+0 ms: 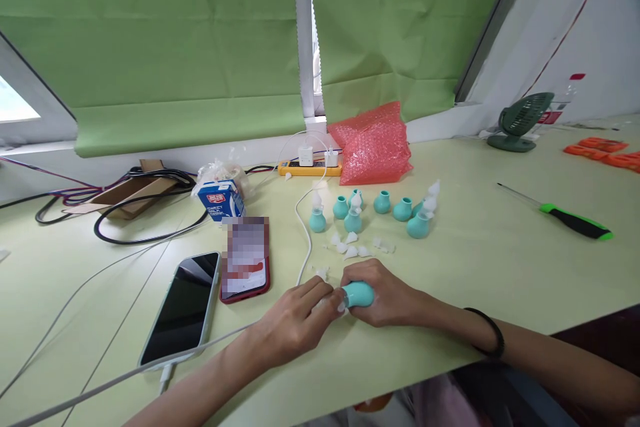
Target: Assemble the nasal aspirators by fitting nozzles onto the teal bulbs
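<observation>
My right hand [383,290] is closed around a turquoise rubber bulb [361,294], which lies on its side with its neck to the left. My left hand [305,313] pinches at that neck, where a bit of translucent white tip shows; the fingers cover most of it. Beyond the hands stand several more turquoise bulbs [383,202], some with open mouths. A bulb [317,221] at the left of the group carries a white tip, as does one [418,225] at the right. Loose white tips [351,251] lie between the bulbs and my hands.
Two phones [183,307] [246,267] and a white cable [305,240] lie to the left. Behind are a blue milk carton [221,200], a yellow power strip [290,169] and a red bubble-wrap bag [375,147]. At right are a screwdriver [575,221] and a green fan [523,117].
</observation>
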A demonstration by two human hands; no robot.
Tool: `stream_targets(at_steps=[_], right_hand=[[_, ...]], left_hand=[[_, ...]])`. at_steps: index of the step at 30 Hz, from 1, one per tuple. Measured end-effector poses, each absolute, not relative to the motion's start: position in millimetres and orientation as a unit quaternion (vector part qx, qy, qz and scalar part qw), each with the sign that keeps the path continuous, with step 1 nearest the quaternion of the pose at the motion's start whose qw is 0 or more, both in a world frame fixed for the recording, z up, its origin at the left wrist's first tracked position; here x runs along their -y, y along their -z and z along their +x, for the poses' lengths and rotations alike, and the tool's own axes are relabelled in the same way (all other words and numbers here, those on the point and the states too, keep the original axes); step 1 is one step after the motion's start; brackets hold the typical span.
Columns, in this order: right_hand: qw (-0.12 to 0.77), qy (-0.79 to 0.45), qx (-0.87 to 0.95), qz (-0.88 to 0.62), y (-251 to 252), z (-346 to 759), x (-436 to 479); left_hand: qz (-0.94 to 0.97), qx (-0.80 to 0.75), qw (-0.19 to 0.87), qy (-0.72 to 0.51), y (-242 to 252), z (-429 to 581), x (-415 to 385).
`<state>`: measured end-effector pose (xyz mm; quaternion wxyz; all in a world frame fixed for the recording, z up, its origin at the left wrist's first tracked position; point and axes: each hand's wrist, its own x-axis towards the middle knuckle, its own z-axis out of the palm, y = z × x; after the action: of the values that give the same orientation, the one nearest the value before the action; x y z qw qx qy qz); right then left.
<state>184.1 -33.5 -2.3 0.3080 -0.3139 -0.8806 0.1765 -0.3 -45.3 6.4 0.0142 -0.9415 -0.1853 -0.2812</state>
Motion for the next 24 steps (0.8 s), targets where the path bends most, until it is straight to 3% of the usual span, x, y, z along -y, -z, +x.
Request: stream_targets(at_steps=[9,14,19,24], right_hand=[[0.396,-0.178,0.823,-0.367,-9.1,189.0,25.3],[0.447,-0.191,0.764,-0.423,-12.3,193.2,20.6],[0.485,-0.249,0.712,-0.443,-19.2,193.5,23.0],[0.534,-0.307,0.648,-0.447,-20.2,197.8,21.3]], left_hand=[[-0.879,0.284,-0.092,0.372,-23.6,-7.3,37.8],[-0.888,0.392,-0.083,0.225,-23.9,-5.8,25.7],[-0.909,0.403,-0.001,0.101,-21.5,0.9,6.0],[-0.901,0.427,0.0,0.074,-21.5,13.7,-16.7]])
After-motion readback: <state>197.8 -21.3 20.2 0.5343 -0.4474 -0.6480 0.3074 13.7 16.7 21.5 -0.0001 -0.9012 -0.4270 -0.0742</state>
